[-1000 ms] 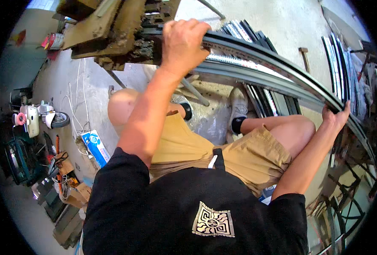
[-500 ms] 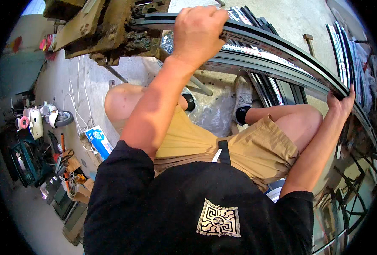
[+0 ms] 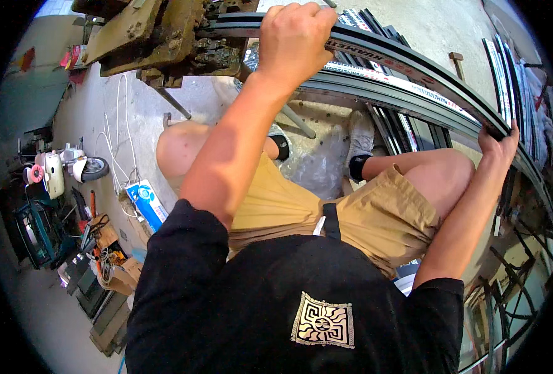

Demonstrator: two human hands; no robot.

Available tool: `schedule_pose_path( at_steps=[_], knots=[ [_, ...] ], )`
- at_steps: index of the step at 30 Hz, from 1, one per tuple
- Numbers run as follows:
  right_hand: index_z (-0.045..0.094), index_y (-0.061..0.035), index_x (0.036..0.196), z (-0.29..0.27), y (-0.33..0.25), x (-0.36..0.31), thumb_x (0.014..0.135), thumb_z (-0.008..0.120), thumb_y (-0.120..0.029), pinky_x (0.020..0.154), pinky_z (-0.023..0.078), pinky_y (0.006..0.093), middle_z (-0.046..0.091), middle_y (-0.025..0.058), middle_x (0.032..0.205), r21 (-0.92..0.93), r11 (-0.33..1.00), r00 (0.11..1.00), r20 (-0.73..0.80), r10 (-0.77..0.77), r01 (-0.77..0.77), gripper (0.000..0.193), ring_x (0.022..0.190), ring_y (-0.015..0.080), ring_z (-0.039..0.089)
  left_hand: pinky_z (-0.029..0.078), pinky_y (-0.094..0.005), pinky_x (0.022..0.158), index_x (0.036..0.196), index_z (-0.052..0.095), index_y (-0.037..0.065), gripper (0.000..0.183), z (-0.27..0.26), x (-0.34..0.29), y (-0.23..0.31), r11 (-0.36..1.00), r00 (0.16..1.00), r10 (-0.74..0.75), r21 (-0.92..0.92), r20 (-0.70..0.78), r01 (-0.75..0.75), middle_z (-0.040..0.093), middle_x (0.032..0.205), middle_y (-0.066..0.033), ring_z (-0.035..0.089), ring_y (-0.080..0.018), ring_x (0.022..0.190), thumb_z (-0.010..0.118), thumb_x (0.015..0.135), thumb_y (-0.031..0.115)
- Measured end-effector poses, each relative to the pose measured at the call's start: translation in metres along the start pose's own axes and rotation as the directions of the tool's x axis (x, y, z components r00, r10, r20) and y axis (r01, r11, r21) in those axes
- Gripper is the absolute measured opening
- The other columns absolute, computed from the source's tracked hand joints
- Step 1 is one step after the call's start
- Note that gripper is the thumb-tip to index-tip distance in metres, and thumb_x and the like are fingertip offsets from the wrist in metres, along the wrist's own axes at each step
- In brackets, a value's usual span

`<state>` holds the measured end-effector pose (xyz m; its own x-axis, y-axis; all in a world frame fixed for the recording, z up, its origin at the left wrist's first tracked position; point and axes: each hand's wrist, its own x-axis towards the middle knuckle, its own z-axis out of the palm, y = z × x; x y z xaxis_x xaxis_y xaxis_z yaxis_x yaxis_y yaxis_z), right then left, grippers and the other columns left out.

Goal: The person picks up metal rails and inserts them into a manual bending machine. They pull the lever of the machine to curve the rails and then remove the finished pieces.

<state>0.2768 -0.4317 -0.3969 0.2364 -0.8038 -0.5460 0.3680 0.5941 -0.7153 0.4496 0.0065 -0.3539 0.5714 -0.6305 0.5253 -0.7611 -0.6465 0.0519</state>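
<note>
A long dark metal profile (image 3: 407, 65) curves from a rusty yellow-brown machine (image 3: 158, 34) at the top left across to the right. My left hand (image 3: 295, 34) is closed around the profile just beside the machine. My right hand (image 3: 498, 140) grips the same profile farther along, at the right. Below them I see my knees, tan shorts and black shirt.
More dark profiles (image 3: 507, 68) lie stacked on the concrete floor behind the bent one. A scooter (image 3: 61, 171), a blue box (image 3: 145, 202), white cables and a heap of tools (image 3: 101, 262) line the left side. Metal frames (image 3: 507, 280) crowd the lower right.
My left hand has slid right along the profile, away from the machine, and my right hand has dropped lower as the view shifted.
</note>
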Motion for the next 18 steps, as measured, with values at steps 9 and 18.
schedule_pose_path(
  at_steps=[9, 18],
  knots=[
    [0.07, -0.0078, 0.113, -0.013, -0.005, 0.027, 0.092, 0.075, -0.03, 0.09, 0.056, 0.0465, 0.073, 0.0103, 0.114, -0.017, 1.0, 0.998, 0.07, 0.008, -0.007, 0.03, 0.103, 0.03, 0.068, 0.051, -0.0433, 0.08, 0.092, 0.07, 0.015, 0.035, -0.002, 0.0, 0.002, 0.998, 0.999, -0.049, 0.028, -0.007, 0.049, 0.068, 0.085, -0.0036, 0.068, -0.0275, 0.085, 0.085, 0.06, 0.016],
    [0.071, -0.0053, 0.108, -0.002, -0.002, 0.016, 0.092, 0.078, -0.026, 0.092, 0.057, 0.0454, 0.074, 0.0107, 0.109, 0.031, 1.0, 0.994, 0.112, -0.009, 0.006, 0.027, 0.1, 0.0299, 0.07, 0.051, -0.0437, 0.079, 0.092, 0.07, 0.015, 0.035, -0.003, 0.001, 0.001, 0.999, 0.998, -0.047, 0.025, -0.035, 0.048, 0.067, 0.085, -0.0036, 0.067, -0.0275, 0.085, 0.084, 0.06, 0.016]
  ],
)
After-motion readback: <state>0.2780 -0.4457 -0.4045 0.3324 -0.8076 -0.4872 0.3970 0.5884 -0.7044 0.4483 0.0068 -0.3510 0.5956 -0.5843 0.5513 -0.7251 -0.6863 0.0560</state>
